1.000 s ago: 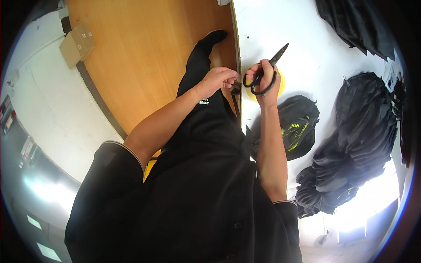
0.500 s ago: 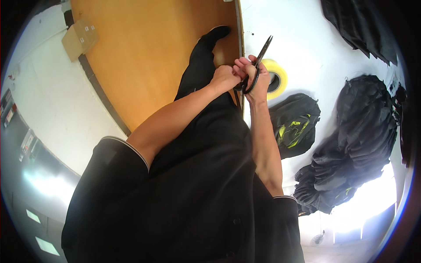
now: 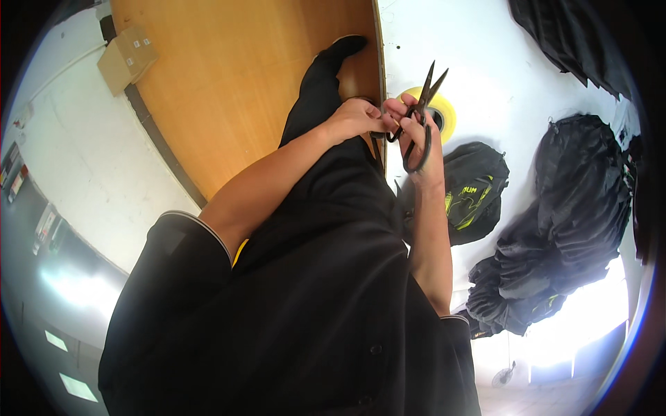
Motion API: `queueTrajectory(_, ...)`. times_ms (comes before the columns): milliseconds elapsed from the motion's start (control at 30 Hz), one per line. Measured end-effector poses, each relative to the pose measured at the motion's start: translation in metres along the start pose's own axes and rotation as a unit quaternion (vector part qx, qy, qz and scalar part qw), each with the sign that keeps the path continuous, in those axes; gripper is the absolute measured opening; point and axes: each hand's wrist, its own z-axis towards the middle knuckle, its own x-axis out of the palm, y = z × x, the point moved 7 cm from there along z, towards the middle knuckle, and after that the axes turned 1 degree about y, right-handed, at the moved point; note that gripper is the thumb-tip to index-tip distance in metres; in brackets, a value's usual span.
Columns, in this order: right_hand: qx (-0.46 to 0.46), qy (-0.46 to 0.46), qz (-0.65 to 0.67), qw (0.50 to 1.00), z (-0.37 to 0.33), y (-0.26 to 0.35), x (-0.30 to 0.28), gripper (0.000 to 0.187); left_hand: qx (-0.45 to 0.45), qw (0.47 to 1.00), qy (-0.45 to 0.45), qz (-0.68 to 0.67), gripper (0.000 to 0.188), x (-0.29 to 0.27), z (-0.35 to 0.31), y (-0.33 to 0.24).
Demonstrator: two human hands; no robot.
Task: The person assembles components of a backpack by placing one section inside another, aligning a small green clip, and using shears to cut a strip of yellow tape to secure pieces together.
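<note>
My right hand [image 3: 435, 158] holds a pair of black-handled scissors [image 3: 421, 108], with the blades pointing up and slightly apart. Right beside it, my left hand [image 3: 352, 119] is closed, its fingertips pinched together near the scissors' handle. Whatever those fingertips hold, if anything, is too small to make out. Both hands are over the left edge of a white table [image 3: 479, 48]. Partly hidden behind my right hand is a roll of yellowish tape [image 3: 447, 114]. A black fabric bag with yellow-green print [image 3: 485, 177] lies just right of my right forearm.
Further right on the table is a large heap of black fabric items [image 3: 579, 180]. More black fabric [image 3: 572, 41] lies at the far right corner. A brown wood-coloured surface [image 3: 229, 76] spreads to the left of the table, and a cardboard box [image 3: 128, 61] stands at the far left.
The scissors have turned in my right hand and their blades have parted. My right hand has shifted slightly right and down. My left hand stays close to it.
</note>
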Motion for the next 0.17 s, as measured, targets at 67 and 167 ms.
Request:
queueTrajectory(67,0.005,0.057,0.034,0.998,-0.011,0.006,0.007,0.059,0.018,0.997,0.056,-0.043,0.039,0.001,-0.006,0.000)
queueTrajectory(167,0.024,0.113,0.012,0.993,-0.025,0.010,0.014,0.063,0.047,0.981,0.160,-0.103,0.043,0.011,-0.020,-0.015)
